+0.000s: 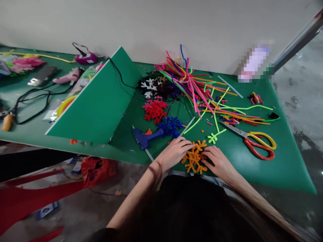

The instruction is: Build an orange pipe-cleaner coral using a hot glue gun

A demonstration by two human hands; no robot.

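Observation:
An orange pipe-cleaner shape (194, 157) with many bent arms lies on the green table (277, 168) near its front edge. My left hand (174, 152) rests on the shape's left side, fingers curled and pinching one arm. My right hand (219, 160) presses its right side, fingers bent onto the orange arms. A small lime-green pipe-cleaner piece (213, 137) lies just beyond the orange shape.
Blue glue gun (145, 136), blue (171, 125), red (154, 110) and white (149, 85) pipe-cleaner shapes lie to the left. A heap of coloured pipe cleaners (199, 90) sits behind. Red-and-yellow scissors (257, 143) lie right. A tilted green board (101, 101) stands left.

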